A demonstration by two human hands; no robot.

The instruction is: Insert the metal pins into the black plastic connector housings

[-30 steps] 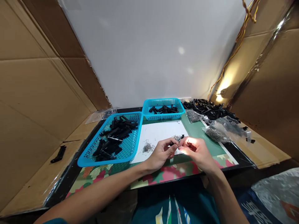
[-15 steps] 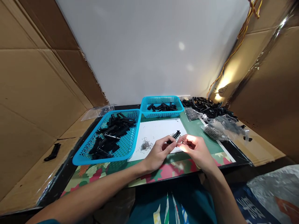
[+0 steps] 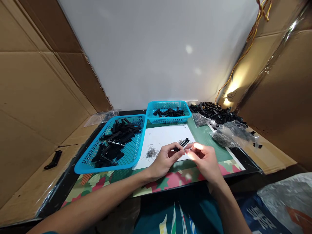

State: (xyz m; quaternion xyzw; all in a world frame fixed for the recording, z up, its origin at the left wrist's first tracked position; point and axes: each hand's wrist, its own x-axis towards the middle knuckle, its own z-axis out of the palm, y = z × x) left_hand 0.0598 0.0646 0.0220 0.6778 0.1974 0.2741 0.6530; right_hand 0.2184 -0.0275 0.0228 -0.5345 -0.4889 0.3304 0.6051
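Note:
Over the white sheet [image 3: 163, 136], my left hand [image 3: 167, 160] is closed round a slim black plastic part [image 3: 185, 142], whose far end sticks up past the fingers. My right hand [image 3: 204, 158] meets it at the fingertips, with thumb and forefinger pinched together at the near end of the part. Whatever lies between those right fingertips is too small to make out. A pile of small metal pieces [image 3: 152, 152], probably springs, lies left of my left hand. More small metal pieces [image 3: 180, 141] are scattered just behind the black part.
A large blue basket [image 3: 143, 143] of black parts stands at left, a smaller blue basket [image 3: 169, 120] behind. Loose black parts [image 3: 214, 112] are heaped at back right, near plastic bags of metal pieces [image 3: 224, 138]. One black part [image 3: 53, 160] lies on cardboard at far left.
The black part in my left hand has tilted slightly to the right. My right fingers have shifted a little against it; both hands stay in nearly the same place.

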